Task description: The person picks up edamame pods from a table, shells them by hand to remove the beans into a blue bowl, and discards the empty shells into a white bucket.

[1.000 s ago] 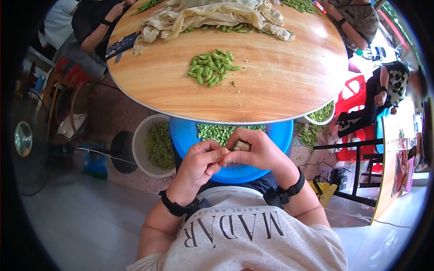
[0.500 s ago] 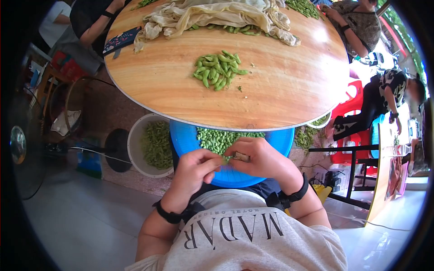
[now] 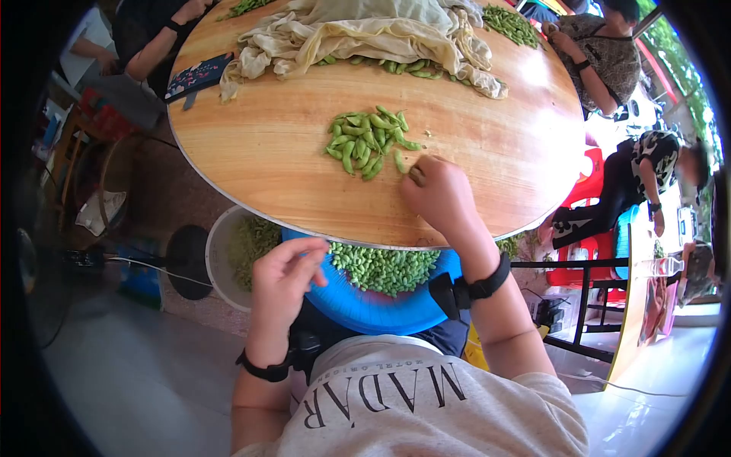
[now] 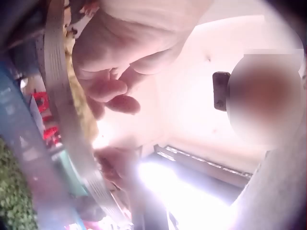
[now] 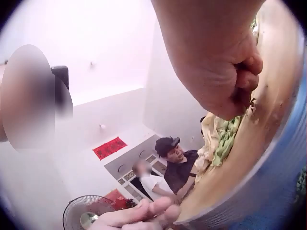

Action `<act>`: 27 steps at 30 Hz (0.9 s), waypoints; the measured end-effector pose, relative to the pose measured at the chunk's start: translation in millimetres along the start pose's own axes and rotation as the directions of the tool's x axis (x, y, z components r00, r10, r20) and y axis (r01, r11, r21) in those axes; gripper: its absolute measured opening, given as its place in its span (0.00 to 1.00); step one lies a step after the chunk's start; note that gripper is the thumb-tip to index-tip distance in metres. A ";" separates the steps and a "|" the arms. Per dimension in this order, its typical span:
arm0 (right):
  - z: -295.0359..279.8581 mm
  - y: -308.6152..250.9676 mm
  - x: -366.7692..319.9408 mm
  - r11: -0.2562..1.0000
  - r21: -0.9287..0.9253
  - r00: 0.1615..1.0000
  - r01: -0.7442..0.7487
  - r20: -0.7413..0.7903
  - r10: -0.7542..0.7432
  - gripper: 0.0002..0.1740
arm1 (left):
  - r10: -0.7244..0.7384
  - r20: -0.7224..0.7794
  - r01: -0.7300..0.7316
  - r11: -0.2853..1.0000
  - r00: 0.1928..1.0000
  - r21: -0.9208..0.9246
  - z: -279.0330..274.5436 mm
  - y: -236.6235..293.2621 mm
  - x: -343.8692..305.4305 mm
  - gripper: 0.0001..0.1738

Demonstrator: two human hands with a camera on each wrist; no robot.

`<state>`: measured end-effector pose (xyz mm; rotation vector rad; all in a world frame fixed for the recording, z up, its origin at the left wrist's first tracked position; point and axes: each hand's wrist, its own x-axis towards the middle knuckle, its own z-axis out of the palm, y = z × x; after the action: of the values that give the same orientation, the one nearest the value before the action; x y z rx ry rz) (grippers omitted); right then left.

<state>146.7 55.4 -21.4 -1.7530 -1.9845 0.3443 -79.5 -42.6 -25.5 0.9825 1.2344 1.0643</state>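
Note:
In the head view, my right hand (image 3: 442, 196) is over the tabletop, beside the pile of green pods (image 3: 364, 142). Its fingers curl round a small brownish object (image 3: 416, 176), partly hidden. A single pod (image 3: 400, 161) lies at its fingertips; whether they touch it I cannot tell. My left hand (image 3: 283, 278) hangs over the left rim of the blue basin (image 3: 365, 316), fingers loosely bent, nothing visible in them. Shelled green beans (image 3: 384, 268) lie in the basin. The right wrist view shows the right hand (image 5: 220, 72) with curled fingers close to the tabletop.
A crumpled cloth (image 3: 365, 38) covers more pods at the table's far side. A pale bucket (image 3: 221, 259) of pods or husks stands left of the basin. Other people sit around, one in a patterned top (image 3: 605, 57). A fan (image 5: 88, 215) stands indoors.
The hands have parted: my right hand has moved forward from above the basin to the pods on the table. My left hand has drawn a little leftward, away from the basin's middle.

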 end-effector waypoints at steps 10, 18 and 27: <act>-24.6 -12.3 -76.9 0.860 0.475 0.983 0.185 -0.088 -0.163 0.07 | -0.118 0.297 0.255 0.841 0.947 -0.477 83.8 3.0 32.6 0.11; -46.6 11.7 -83.6 0.426 0.843 0.908 -0.329 0.406 -0.103 0.18 | 0.128 0.110 -0.128 0.992 0.986 -0.009 79.3 0.5 4.7 0.08; -41.3 -1.8 -97.3 0.390 0.826 0.863 -0.406 0.487 -0.134 0.21 | 0.553 0.210 -0.582 0.681 0.806 0.444 86.3 2.5 -17.6 0.09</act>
<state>173.1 -45.1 -2.3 -1.0686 -1.3255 1.7451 5.8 -59.7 -11.3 1.8805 1.1988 1.1985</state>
